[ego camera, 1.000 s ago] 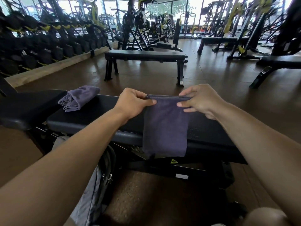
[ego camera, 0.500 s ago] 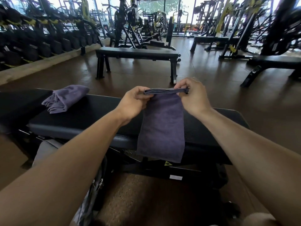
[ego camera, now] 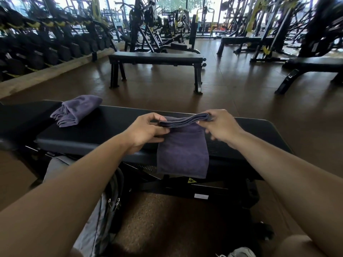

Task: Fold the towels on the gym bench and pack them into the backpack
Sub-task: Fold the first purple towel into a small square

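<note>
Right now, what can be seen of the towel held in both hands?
The held towel is dark purple-grey, soft terry-looking cloth, folded into a long strip. Its top edge shows stacked layers, pinched by the left hand and right hand. It drapes over the near edge of the bench, its lower end hanging free.

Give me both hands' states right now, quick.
Left hand: pinching the folded towel at its left end.
Right hand: pinching the same towel's right end.
</note>
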`<state>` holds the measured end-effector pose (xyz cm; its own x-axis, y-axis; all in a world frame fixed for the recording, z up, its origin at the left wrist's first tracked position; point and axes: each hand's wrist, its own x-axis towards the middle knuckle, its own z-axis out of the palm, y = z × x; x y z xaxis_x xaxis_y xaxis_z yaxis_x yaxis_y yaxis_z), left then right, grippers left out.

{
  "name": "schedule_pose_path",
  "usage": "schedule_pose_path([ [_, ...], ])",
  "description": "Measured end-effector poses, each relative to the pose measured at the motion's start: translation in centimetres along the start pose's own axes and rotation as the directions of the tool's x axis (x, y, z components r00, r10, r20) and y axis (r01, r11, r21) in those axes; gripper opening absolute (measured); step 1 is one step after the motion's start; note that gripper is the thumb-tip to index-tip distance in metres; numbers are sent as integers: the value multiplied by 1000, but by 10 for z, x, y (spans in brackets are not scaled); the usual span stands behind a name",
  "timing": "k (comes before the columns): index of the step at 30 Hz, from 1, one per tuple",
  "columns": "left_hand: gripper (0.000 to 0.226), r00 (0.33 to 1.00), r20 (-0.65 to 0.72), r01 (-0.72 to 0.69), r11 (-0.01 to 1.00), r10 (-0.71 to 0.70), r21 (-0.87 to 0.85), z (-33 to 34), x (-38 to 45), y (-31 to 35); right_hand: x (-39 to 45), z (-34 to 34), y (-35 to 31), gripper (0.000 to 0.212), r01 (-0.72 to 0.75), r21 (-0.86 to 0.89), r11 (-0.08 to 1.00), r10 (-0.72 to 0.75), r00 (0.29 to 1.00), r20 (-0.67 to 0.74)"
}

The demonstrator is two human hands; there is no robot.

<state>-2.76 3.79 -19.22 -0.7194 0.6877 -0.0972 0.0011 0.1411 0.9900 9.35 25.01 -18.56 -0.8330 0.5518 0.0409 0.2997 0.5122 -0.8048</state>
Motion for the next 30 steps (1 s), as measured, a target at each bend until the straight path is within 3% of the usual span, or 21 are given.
schedule_pose_path([
  [3, 28, 995, -8, 97, 989, -99, -110, 8, 2, -3, -4, 11, 1, 25, -258, 372, 892, 159, 948, 277],
  [7, 33, 997, -70, 38, 995, -45, -97, 20, 14, -1, 15, 21, 7, 32, -262, 563, 784, 158, 961, 227],
  [13, 35, 989, -149, -22, 991, 2, -130, 26, 31, -8, 35, 31, 3, 19, -118, 532, 838, 65, 991, 119],
  [18, 14, 993, -116, -32, 971, 4, -237, 16, 30, 1, 32, 17, 10, 27, -29, 411, 911, -19, 993, 113],
  [23, 13, 996, -84, 4, 966, -27, -260, 14, 19, 7, 14, 0, 17, 47, -181, 511, 841, 0, 943, 333],
  [26, 12, 999, -53, -9, 980, -2, -199, 13, 6, 10, -1, -9, 15, 47, -227, 534, 814, -23, 907, 421],
  [30, 13, 1000, -24, 7, 991, -11, -135, 7, -10, 9, -14, -10, 11, 54, -340, 535, 773, 92, 895, 436],
])
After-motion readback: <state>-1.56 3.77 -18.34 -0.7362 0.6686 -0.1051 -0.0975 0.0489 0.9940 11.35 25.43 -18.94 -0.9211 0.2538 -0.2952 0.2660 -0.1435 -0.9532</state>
